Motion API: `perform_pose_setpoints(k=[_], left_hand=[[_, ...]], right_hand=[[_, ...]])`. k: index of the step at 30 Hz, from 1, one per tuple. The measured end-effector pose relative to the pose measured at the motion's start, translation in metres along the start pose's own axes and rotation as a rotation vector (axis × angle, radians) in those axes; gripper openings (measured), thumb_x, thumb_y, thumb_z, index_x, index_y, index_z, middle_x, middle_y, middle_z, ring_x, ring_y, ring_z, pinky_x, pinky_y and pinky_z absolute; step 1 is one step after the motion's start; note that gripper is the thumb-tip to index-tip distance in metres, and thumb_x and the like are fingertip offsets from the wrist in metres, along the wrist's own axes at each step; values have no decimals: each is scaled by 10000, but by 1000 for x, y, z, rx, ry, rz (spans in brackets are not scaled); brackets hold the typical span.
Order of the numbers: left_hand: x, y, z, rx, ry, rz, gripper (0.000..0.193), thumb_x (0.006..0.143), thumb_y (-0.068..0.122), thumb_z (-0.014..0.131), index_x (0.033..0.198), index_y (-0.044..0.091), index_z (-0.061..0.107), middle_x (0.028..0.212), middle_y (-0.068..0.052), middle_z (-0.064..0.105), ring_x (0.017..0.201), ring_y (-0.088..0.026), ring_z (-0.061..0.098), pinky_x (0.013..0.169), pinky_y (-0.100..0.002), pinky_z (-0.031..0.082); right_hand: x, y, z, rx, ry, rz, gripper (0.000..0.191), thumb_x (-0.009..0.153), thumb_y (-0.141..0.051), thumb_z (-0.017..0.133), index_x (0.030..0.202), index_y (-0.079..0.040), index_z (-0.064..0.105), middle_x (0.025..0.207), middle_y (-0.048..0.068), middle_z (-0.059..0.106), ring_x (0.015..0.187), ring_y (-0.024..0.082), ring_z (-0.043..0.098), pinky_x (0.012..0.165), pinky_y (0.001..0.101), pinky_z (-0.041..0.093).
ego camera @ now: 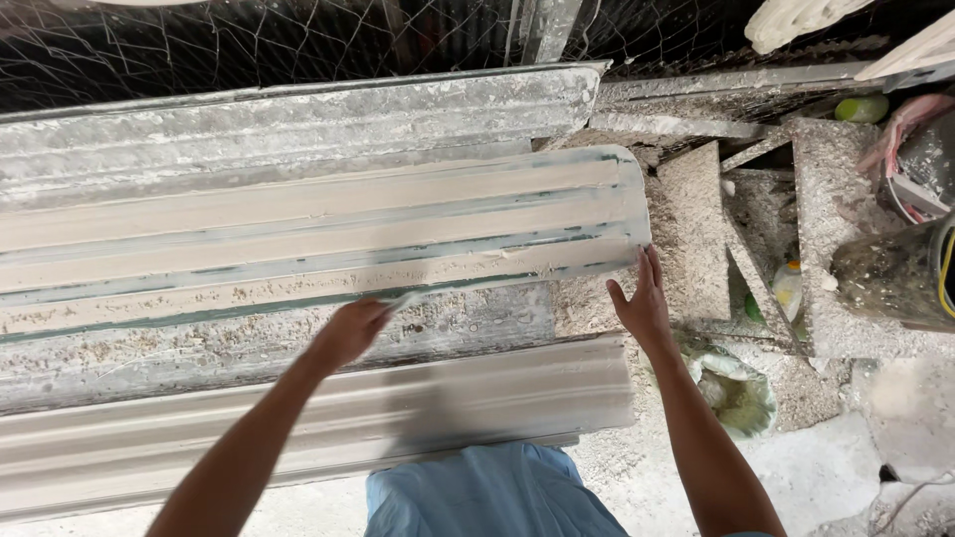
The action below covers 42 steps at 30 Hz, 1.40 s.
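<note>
1. Plaster-crusted desk (477, 328) under wire netting (298, 40), dusty floor below; we see a long ridged grey-green cornice mould coated in wet beige plaster (318, 239) lying across it.
2. Our left hand (350, 333) is closed around a small blurred tool at the mould's near edge; too much pressure could gouge the wet coat.
3. Our right hand (642, 303), fingers spread, touches the mould's rounded end; a slip could shift it.
4. A finished white cornice strip (328, 418) sits just below; drips may mar it.

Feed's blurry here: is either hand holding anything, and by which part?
The left hand is closed on a small tool, its kind blurred. The right hand holds nothing; its open fingers touch the long mould's rounded end.
</note>
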State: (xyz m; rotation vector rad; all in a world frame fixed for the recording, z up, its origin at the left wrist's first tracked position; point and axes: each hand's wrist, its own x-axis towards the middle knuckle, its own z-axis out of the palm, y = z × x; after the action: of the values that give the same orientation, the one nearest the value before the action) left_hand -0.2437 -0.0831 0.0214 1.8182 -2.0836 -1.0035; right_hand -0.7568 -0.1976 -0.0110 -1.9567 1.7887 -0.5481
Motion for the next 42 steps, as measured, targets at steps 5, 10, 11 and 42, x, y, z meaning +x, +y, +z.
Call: perform_pose_setpoints(k=[5,10,11,42], left_hand=[[47,69,65,-37,158,106,193,1037,171,575,1015,9,677,989,-165,673,822,-357,684,761,-488,609],[36,56,57,15,130,132,166,1018,152,575,1039,12,664,995,-163,667,750,-319,697,666,-458,635],[35,53,53,31,131,154,165,1008,147,574,1053,15,663,998,-165,669,737,-301,706,644,-443,641],[159,308,129,-39,68,137,162,939,50,525,1011,-12,656,1133,-237,625,870,-421,701,750,-531,602]], right_hand=[[1,-10,1,-39,-47,61,881,947,-400,684,1601,-46,212,1694,203,158,1537,404,255,1123,519,443],[-5,-6,-7,-32,-79,58,877,953,-379,674,1605,-41,194,1709,199,128,1529,407,277,1095,500,469],[-6,-7,-8,-43,-85,50,877,954,-372,680,1611,-48,197,1702,199,128,1527,415,279,1093,501,471],[7,-12,-47,120,-228,191,954,941,-69,572,1596,-37,-120,1682,168,232,1381,374,502,1126,472,454]])
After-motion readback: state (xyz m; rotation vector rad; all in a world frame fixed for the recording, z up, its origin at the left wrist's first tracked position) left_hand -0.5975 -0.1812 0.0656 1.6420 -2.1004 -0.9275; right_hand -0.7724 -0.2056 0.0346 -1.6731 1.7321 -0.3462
